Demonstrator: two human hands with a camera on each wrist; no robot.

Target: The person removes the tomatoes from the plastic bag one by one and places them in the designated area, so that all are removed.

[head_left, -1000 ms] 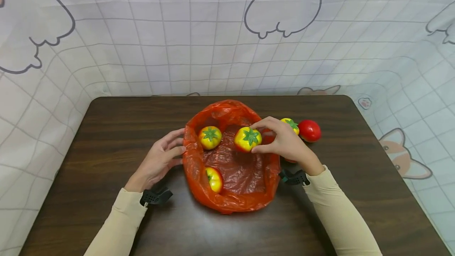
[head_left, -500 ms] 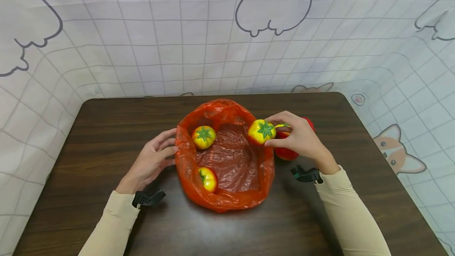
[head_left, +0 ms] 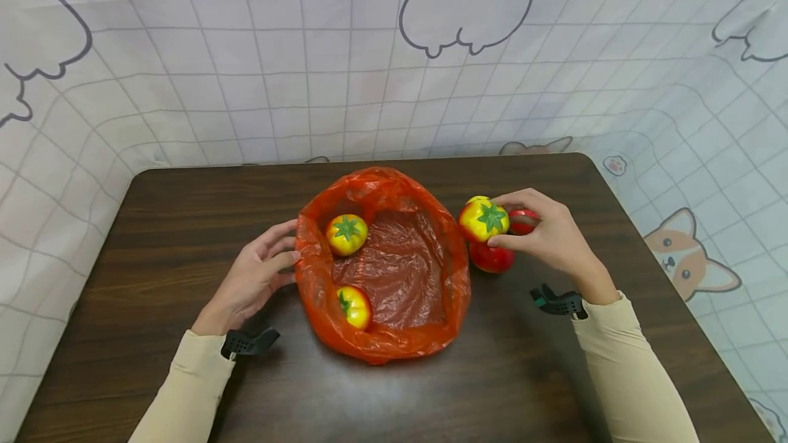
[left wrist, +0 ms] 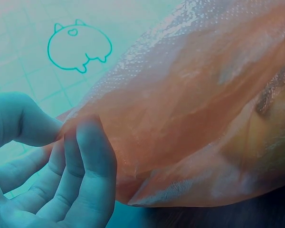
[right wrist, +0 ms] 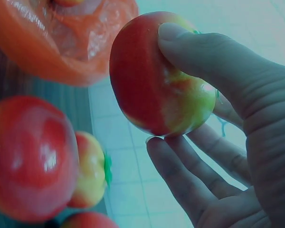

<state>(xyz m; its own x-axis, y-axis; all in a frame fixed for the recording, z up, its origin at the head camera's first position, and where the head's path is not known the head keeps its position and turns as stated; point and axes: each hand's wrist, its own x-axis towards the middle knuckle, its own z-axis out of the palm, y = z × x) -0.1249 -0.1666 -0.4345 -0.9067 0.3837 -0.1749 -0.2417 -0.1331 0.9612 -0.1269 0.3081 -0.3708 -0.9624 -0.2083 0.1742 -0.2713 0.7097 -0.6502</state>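
My right hand point(head_left: 550, 231) holds a red and yellow toy tomato point(head_left: 484, 219) with a green star-shaped top, its thumb on one side and fingertips on the other. That tomato hangs just right of an open red plastic bag point(head_left: 403, 258), over other tomatoes. At the bag's left rim, my left hand point(head_left: 252, 275) pinches the thin plastic point(left wrist: 156, 137) between thumb and fingers. Inside the bag lie two more toy tomatoes, one at the upper left point(head_left: 347, 234) and one at the lower left point(head_left: 353, 307).
Right of the bag on the dark wooden table point(head_left: 394, 402) sit a glossy red tomato point(head_left: 492, 258), another red one point(head_left: 523, 221), and a yellow-topped one point(head_left: 479, 198) mostly hidden behind the held tomato. A white patterned sheet point(head_left: 345, 87) hangs behind the table.
My right hand has moved rightward with the tomato, from above the bag's inside to beyond its right rim. The left hand stays at the left rim. The head view has shifted slightly.
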